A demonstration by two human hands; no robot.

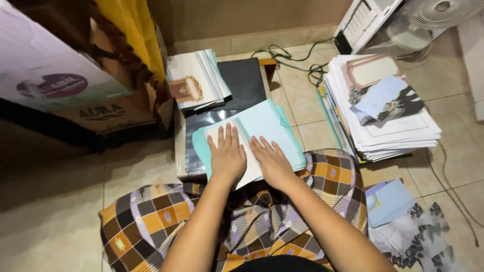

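My two arms are bare all the way up. I have no sleeves on them. My left hand [228,157] has no ring, no watch and no band on it. My right hand [273,162] has none that I can see. My nails are short and plain.

Over my lap I wear a checked cloth [242,216]. It has squares in orange, brown, black and pale purple, with thin light stripes in between. Some squares have small flower shapes. The cloth is soft and has folds. At the very bottom is a bit of black top [282,264].
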